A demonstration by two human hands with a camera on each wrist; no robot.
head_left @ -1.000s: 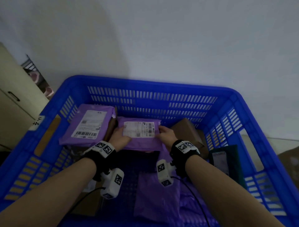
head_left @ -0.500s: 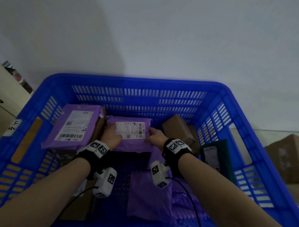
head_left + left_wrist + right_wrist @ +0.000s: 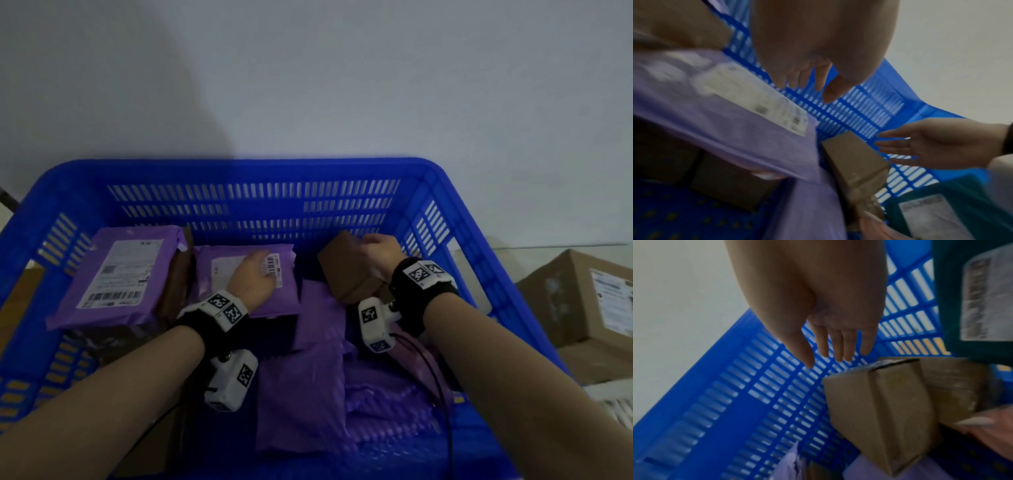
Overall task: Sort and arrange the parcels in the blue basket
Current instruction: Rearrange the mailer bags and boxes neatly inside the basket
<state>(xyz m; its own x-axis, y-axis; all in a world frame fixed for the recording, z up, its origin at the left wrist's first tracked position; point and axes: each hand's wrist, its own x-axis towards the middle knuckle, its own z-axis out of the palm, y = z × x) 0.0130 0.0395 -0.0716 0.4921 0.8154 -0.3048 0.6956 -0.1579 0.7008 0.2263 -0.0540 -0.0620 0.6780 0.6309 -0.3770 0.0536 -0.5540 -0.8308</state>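
Cardboard box [image 3: 346, 274] under open, empty right hand [image 3: 378, 251] | green parcel [image 3: 970, 301] beside | left hand [image 3: 251, 277] flat on purple mailer [image 3: 246, 277]

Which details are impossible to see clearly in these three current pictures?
- Text on the white shipping label of the middle purple plastic mailer: head view, partly covered by the left hand; left wrist view, blurred.
- Whether the right hand touches the small brown cardboard box: its fingers hide the contact.
- Dark green parcel: cut off by the right wrist view's edge.
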